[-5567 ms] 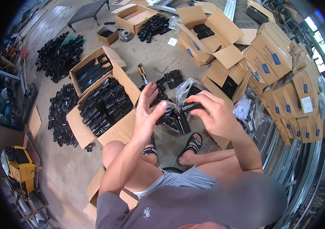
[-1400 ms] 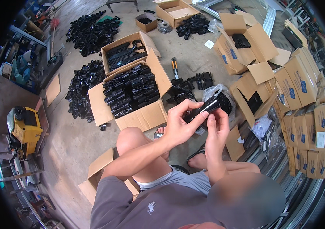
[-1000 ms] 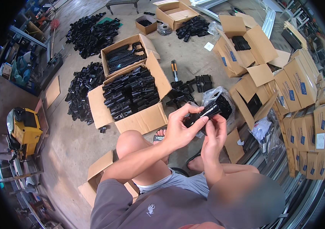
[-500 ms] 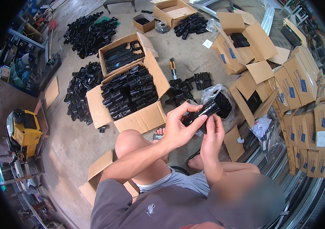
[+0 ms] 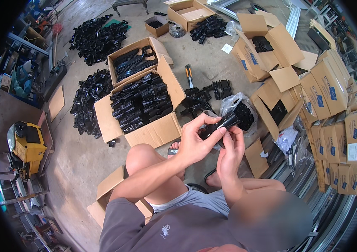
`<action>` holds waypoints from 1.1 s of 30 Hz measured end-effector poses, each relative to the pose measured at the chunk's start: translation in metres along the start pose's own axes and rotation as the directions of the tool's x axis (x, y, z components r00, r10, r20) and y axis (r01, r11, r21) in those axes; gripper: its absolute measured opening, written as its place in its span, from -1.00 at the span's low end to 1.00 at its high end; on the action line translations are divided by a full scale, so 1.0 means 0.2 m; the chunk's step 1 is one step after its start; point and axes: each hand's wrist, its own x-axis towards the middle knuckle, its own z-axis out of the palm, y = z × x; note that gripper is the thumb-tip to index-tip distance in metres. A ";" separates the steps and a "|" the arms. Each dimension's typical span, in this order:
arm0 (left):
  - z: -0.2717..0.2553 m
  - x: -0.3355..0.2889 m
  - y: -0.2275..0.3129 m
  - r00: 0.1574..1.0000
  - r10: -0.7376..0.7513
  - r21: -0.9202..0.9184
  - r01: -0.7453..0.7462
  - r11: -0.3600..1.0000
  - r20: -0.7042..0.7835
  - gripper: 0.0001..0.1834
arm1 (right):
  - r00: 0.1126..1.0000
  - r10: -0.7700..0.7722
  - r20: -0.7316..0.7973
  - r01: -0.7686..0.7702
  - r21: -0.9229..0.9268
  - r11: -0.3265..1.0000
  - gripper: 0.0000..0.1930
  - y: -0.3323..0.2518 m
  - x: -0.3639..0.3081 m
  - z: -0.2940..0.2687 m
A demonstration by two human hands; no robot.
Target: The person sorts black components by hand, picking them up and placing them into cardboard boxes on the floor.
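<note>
A glossy black moulded part (image 5: 227, 120) is held up in front of my knees, sloping up to the right. My left hand (image 5: 199, 140) is closed around its lower left end, with the thumb along its near side. The fingertips of my right hand (image 5: 231, 153) press against its underside near the middle; whether they hold something small there is hidden. Just beyond the part stands a clear plastic bag (image 5: 239, 101) of small black pieces (image 5: 244, 116). Similar black parts (image 5: 222, 89) lie on the floor farther off, close to an orange-and-black handled tool (image 5: 189, 75).
An open carton (image 5: 153, 136) packed with black parts stands ahead on the left, another (image 5: 112, 69) behind it. Heaps of black parts (image 5: 92, 101) lie further left. On the right are open cartons (image 5: 250, 63), stacked closed cartons (image 5: 329, 138) and metal profiles (image 5: 279, 172). A yellow machine (image 5: 29, 147) stands far left.
The black part has turned slightly in my left hand, and its far end has drawn in toward me. My right fingers have shifted a little along its underside.
</note>
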 end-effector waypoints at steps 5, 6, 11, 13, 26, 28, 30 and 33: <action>-0.02 0.02 -0.01 0.991 0.131 0.059 -0.130 0.990 -0.016 -0.76 | 0.993 0.110 0.038 -0.108 -0.046 0.993 -0.78 0.02 0.02 -0.01; -0.02 0.01 0.00 0.996 0.087 0.041 -0.087 0.995 -0.013 -0.76 | 0.996 0.085 -0.022 -0.086 -0.002 0.996 -0.79 0.02 0.01 0.03; -0.01 0.01 -0.01 1.000 0.012 0.012 -0.012 1.000 0.008 -0.75 | 0.997 0.074 -0.030 -0.071 0.077 0.994 -0.79 0.08 0.00 -0.01; 0.01 0.02 -0.01 0.999 -0.009 0.041 0.007 0.999 0.035 -0.75 | 0.994 0.102 -0.039 -0.101 0.040 0.994 -0.79 0.09 0.02 -0.04; 0.00 0.03 -0.03 0.997 -0.062 0.233 0.050 0.971 0.044 -0.67 | 0.928 0.369 -0.044 -0.348 0.240 0.906 -0.67 0.14 0.00 -0.07; 0.00 0.04 -0.02 0.998 -0.024 0.291 0.007 0.957 0.055 -0.64 | 0.915 0.403 -0.011 -0.386 0.271 0.882 -0.66 0.17 0.00 -0.08; 0.02 0.04 0.02 0.998 -0.037 0.370 0.013 0.929 0.059 -0.60 | 0.903 0.430 -0.005 -0.410 0.293 0.864 -0.59 0.23 -0.01 -0.11; 0.02 0.11 0.08 0.994 0.002 0.703 -0.078 0.707 0.109 -0.54 | 0.849 0.522 -0.082 -0.495 0.222 0.840 -0.54 0.31 -0.02 -0.17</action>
